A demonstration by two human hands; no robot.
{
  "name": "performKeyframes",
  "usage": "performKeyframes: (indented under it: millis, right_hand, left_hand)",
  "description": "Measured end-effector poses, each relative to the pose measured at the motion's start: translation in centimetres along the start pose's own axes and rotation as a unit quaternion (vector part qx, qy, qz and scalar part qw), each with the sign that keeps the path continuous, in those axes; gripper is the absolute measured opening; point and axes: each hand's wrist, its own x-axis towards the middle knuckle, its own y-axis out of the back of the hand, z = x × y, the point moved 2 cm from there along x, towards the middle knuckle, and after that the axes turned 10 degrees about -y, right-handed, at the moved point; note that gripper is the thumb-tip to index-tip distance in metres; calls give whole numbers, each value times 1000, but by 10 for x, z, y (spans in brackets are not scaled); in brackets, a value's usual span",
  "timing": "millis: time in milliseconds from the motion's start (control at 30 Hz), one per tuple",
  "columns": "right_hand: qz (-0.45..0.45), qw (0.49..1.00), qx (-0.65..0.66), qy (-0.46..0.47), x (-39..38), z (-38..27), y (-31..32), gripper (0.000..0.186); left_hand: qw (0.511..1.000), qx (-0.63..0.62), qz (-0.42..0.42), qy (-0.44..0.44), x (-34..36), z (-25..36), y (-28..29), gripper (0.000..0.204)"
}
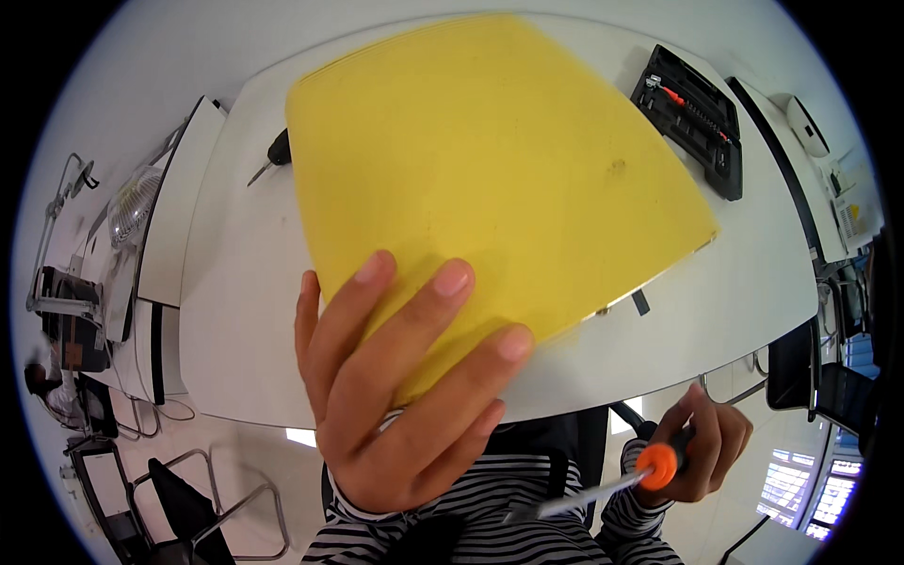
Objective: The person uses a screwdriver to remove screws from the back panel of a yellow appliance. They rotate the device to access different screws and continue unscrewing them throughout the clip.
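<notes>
A large, flat yellow panel (499, 179) is lifted and tilted over the white table, hiding much of its top. My left hand (386, 405) grips the panel's near edge, with its fingers across the yellow face. At lower right, beyond the table's near edge, my right hand (718, 447) is closed around a screwdriver (657, 465) with a black and orange handle. Its metal shaft points left, across my striped top. The panel's underside is hidden.
On the white table (240, 292) lie an open black tool case (692, 118) at far right and a black-handled tool (278, 151) partly behind the panel. A small dark strip (641, 302) is near the panel's right edge. Chairs (188, 508) and a person (66, 400) are at left.
</notes>
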Motion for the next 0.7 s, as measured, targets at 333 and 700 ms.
performKeyframes:
  millis: [333,700]
  right_hand:
    - [25,999,40,-9,-9,-5,4,21]
    - [-4,995,103,-9,-22,-2,26,22]
  left_hand:
    - [991,-104,66,61,-16,25,25,23]
    - [950,-292,109,1,-22,35,27,20]
